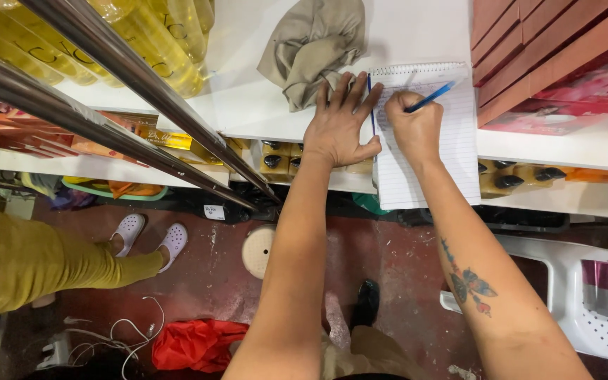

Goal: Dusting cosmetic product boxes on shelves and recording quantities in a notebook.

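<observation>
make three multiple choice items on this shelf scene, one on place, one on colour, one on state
1. Where does the left hand rest?
A. on the floor
B. on the shelf, at the notepad's left edge
C. on the white chair

2. What colour is the pen?
A. blue
B. red
C. green

3. How does the right hand stand?
A. open and flat
B. closed round the pen
C. hanging free

Key: 1 B, its fingers spread beside the grey cloth; 2 A, the barrel is blue; 3 B, it grips the pen over the notepad.

left hand [338, 127]: flat on shelf [248, 105], steadying notepad [434, 141] | right hand [415, 127]: pen [431, 97] tip on page | cloth [314, 46]: just beside left fingers [343, 88]
</observation>
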